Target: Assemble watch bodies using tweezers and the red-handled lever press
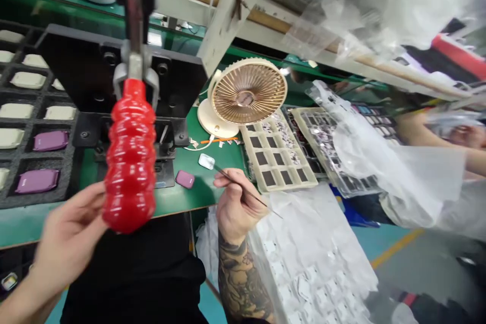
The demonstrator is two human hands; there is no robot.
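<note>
My right hand (pixel 239 207) is closed around a pair of thin dark tweezers (pixel 252 195), which slant across the fingers. One end of them is close to a small white rectangular piece (pixel 206 161) on the green bench. Beside that lies a small purple case (pixel 185 179). A toggle press with a bumpy red handle (pixel 131 162) stands in front of me, its handle pointing towards me. Thumb and fingers of my left hand (pixel 72 233) come together behind the handle's lower end; the handle hides the fingertips and anything between them.
A black foam tray (pixel 38 162) at the left holds white and purple cases. A beige fan (pixel 248 92) stands behind the bench's middle. Right of it lie a compartment tray (pixel 279 149), another parts tray (pixel 330 136) and plastic sheets (pixel 315 233). Another person's arm (pixel 417 136) shows at far right.
</note>
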